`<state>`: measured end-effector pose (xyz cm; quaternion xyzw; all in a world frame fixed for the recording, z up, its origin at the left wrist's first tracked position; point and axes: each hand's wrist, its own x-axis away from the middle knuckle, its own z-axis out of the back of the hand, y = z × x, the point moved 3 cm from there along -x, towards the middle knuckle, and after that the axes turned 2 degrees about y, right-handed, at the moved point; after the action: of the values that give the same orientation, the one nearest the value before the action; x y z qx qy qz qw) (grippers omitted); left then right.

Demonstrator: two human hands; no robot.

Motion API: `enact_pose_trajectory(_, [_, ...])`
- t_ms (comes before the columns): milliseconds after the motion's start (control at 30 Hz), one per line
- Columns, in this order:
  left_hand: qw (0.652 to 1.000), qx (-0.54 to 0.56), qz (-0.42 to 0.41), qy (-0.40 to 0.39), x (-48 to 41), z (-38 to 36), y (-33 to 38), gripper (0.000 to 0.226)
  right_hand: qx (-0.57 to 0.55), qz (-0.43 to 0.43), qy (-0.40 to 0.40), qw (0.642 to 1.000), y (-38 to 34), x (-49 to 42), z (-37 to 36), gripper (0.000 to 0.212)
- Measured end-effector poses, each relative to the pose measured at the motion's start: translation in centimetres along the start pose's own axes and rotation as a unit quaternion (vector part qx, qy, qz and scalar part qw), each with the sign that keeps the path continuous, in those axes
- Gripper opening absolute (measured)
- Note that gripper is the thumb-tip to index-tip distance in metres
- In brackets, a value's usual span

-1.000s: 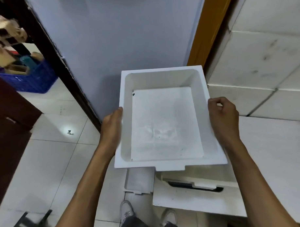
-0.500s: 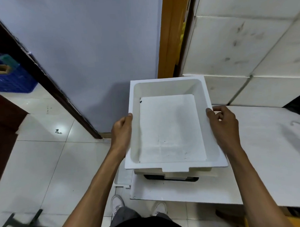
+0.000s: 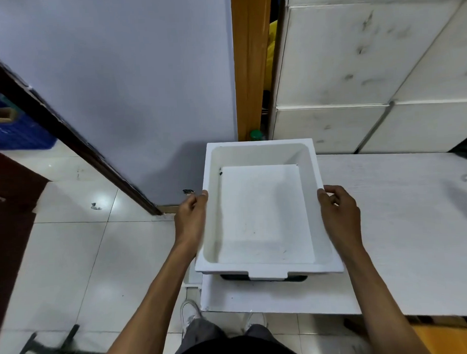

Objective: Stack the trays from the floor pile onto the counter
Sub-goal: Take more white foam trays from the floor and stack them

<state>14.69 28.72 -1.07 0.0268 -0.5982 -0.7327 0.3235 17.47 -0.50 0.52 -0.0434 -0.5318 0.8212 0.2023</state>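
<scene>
A white rectangular tray (image 3: 263, 218) is held level over the left end of the white counter (image 3: 403, 224). My left hand (image 3: 191, 218) grips its left rim and my right hand (image 3: 338, 215) grips its right rim. Under the tray's near edge a dark gap and the rim of another tray (image 3: 265, 277) show on the counter; whether the two trays touch I cannot tell. A piece of a white tray (image 3: 192, 279) shows below the counter's left corner, near the floor.
A dark-framed door (image 3: 66, 121) and a lavender wall stand on the left, an orange post (image 3: 249, 65) behind the tray. White blocks (image 3: 355, 66) back the counter. A blue crate (image 3: 11, 131) sits far left, a dark metal frame (image 3: 48, 350) on the tiled floor.
The tray has come down and to the right, now low over the tray on the counter. Both hands kept their grip on its rims.
</scene>
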Motion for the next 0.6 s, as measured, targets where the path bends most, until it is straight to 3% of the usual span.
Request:
enact_pose_trajectory(200, [0.998, -0.051, -0.009, 0.034, -0.3, -0.4, -1.8, 0.028, 0.004, -0.024, 0.004, 1.000, 2.0, -0.8, -0.8, 0.019])
enact_pose_trajectory(333, [1.000, -0.022, 0.005, 0.008, -0.4, -0.9, -2.1, 0.021, -0.013, -0.026, -0.008, 1.000, 3.1, -1.2, -1.3, 0.023])
enact_pose_trajectory(467, [0.998, -0.025, 0.060, -0.024, -0.9, -1.2, -2.9, 0.032, -0.031, -0.068, -0.025, 0.997, 4.0, -1.4, -1.7, 0.030])
enact_pose_trajectory(600, [0.997, -0.039, 0.062, -0.037, -1.2, -1.4, -3.1, 0.043, -0.045, -0.087, -0.051, 0.994, 4.5, -1.5, -2.0, 0.033])
